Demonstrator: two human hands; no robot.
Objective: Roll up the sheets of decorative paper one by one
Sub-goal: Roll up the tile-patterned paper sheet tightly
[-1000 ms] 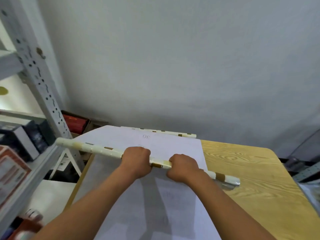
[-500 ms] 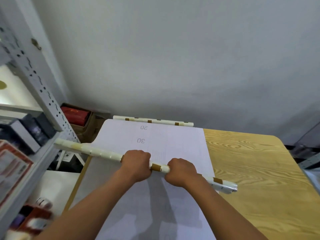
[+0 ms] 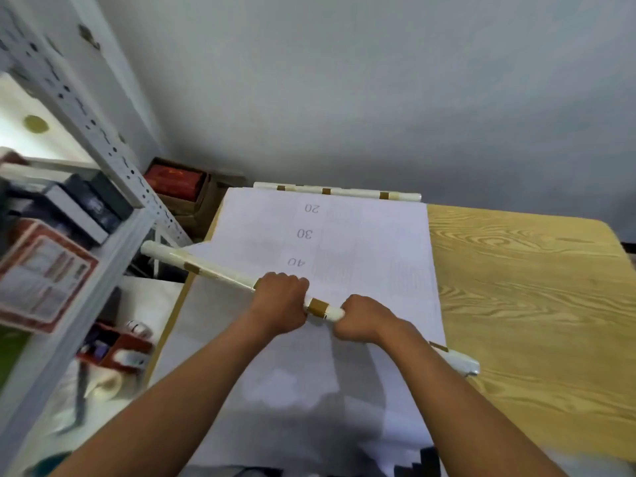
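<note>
Slim paper roll point(image 3: 220, 274) drawn nearer — "40" uncovered, left hand point(image 3: 280, 304), right hand point(image 3: 364, 318) curled gripping it

**Paper half rolled, one roll done**

A white sheet point(image 3: 361, 242) lies flat on the worktop, back side up, printed 20, 30, 40. Its near part is wound into a slim white roll point(image 3: 213, 273) with tan patches, slanting left-far to right-near. A finished roll point(image 3: 337, 192) lies along the sheet's far edge.
</note>
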